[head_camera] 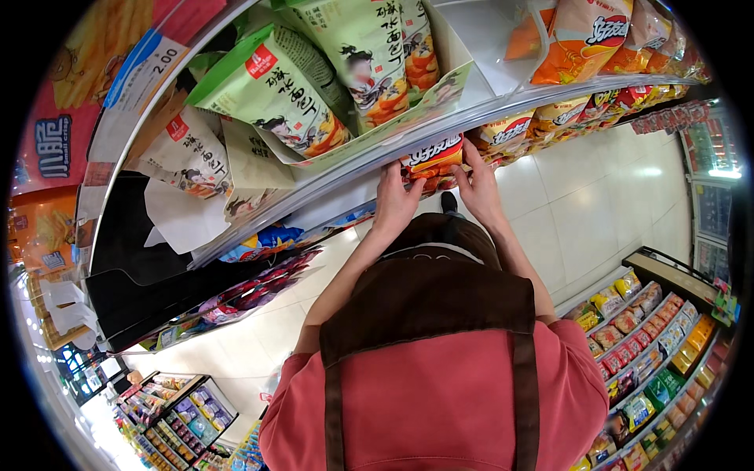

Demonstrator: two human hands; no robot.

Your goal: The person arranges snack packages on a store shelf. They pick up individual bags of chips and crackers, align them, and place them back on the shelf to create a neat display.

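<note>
An orange-red snack bag (434, 156) sits between my two hands, at the front of a shelf below the one with the green bags. My left hand (399, 193) grips its left side, thumb toward the near face. On the opposite side, my right hand (478, 178) has its thumb and fingers against the bag's edge. The upper shelf's clear front lip (377, 147) hides the top of this bag. Similar yellow-orange snack bags (505, 133) stand in a row just right of my right hand. White shelf surface (347, 197) shows left of my left hand.
Above, green bread-snack bags (294, 94) stand in an open display carton (456, 82), with orange snack bags (583, 44) farther right. A torn white carton (182, 215) is at left. Tiled floor (565, 176) lies below; a stocked snack rack (642, 353) stands behind me, right.
</note>
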